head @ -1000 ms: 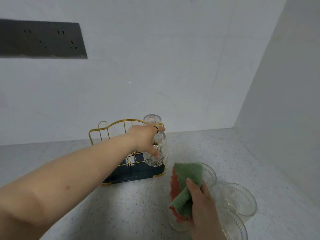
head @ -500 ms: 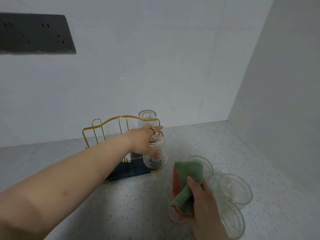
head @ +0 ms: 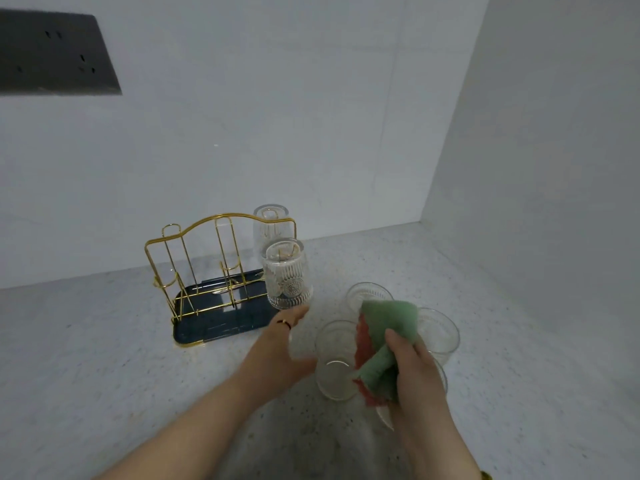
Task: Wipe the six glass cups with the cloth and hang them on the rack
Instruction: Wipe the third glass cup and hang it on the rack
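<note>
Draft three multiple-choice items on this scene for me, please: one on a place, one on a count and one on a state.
1. Where on the rack do the hung cups sit?
A. at its left end
B. in its middle
C. at its right end

2. How many cups hang on the rack?
A. one
B. two
C. four

3. How do the hung cups stand?
A. mouth up
B. on their sides
C. mouth down

Answers:
1. C: both are at the rack's right end, one behind the other.
2. B: two hang there, while the other cups stand on the counter.
3. C: their thick bases are on top and their rims point down at the tray.
</note>
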{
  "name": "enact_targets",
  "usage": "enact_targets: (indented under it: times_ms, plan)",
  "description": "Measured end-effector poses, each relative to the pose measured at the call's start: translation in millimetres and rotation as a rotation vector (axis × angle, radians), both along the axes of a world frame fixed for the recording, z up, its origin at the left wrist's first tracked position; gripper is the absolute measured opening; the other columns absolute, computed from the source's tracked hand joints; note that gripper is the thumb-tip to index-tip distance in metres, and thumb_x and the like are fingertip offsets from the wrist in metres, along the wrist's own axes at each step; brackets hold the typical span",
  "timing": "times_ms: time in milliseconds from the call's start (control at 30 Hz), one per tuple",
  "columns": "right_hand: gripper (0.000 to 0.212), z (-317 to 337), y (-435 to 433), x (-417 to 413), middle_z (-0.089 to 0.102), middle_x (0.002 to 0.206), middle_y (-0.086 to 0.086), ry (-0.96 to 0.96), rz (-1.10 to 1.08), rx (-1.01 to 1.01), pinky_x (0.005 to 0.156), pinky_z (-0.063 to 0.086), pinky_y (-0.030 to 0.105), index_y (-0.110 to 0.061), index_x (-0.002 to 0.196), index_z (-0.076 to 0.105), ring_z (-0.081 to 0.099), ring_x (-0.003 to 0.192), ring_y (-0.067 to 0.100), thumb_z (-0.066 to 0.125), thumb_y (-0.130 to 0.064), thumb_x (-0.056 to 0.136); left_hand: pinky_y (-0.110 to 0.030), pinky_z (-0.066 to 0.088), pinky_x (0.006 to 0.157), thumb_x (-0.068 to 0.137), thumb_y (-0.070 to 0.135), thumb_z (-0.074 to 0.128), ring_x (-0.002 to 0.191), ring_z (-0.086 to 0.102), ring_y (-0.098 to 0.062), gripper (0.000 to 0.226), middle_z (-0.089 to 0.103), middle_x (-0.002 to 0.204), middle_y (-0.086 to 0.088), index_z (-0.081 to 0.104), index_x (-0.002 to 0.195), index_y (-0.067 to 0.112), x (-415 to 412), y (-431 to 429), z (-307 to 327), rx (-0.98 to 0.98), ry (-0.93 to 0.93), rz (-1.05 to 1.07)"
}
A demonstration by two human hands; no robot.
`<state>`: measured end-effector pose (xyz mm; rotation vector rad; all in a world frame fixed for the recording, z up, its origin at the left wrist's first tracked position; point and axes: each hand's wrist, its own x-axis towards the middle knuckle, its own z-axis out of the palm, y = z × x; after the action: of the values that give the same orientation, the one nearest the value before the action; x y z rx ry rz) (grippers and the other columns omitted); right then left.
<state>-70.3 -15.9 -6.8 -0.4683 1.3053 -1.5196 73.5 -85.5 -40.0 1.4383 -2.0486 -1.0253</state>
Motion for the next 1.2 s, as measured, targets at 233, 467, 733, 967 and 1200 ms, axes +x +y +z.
enact_targets:
  times_ms: [233,467,733,967,1200]
  plan:
    - [0.016,1.5,12.2,-11.7,0.064,0.082,0.012,0.035,-0.033,-0.013,0.051,0.05,0.031,-0.013,0.092,0.062,0.062,0.064,0.022,0.046,-0.012,0.091,-0.025,0.031,0.103,0.065,0.024,0.08,0.133,0.029,-0.015,0.112,0.02,0.151,0.001,0.002,0.145,0.023,-21.8,7.4,-31.1,0.222,0.064,-0.051]
    - [0.022,-2.0,16.7,-13.3,0.071,0.069,0.003,-0.018,-0.052,-0.061,0.046,0.051,0.022,-0.014,0.085,0.063,0.068,0.058,0.012,0.043,-0.008,0.091,-0.032,0.044,0.099,0.056,0.028,0.085,0.116,0.046,-0.012,0.108,0.043,0.125,0.01,0.018,0.14,0.028,-27.1,7.4,-51.0,0.247,0.172,0.019]
    - [0.021,-5.8,21.7,-5.9,0.067,0.067,0.004,0.017,-0.074,-0.045,0.052,0.046,0.03,-0.016,0.087,0.062,0.063,0.056,0.014,0.042,-0.009,0.092,-0.029,0.045,0.096,0.058,0.012,0.084,0.117,0.047,-0.013,0.09,0.045,0.126,0.006,0.029,0.129,0.024,-28.9,0.7,-48.7,0.255,0.231,-0.008]
    - [0.021,-2.7,36.3,-4.1,0.068,0.054,-0.004,0.004,-0.06,-0.078,0.039,0.047,0.02,-0.015,0.086,0.06,0.063,0.048,0.007,0.041,-0.009,0.093,-0.014,0.044,0.08,0.063,0.016,0.081,0.104,0.046,-0.007,0.08,0.049,0.124,0.004,0.032,0.125,0.029,-23.4,8.6,-42.6,0.222,0.225,0.006]
    - [0.02,11.4,46.4,1.6,0.064,0.059,0.002,0.041,-0.083,-0.113,0.045,0.046,0.025,-0.015,0.081,0.059,0.06,0.054,0.014,0.043,-0.009,0.092,-0.011,0.041,0.075,0.063,0.015,0.081,0.1,0.045,-0.009,0.082,0.045,0.11,0.007,0.034,0.131,0.018,-4.8,32.9,-28.6,0.207,0.282,0.133]
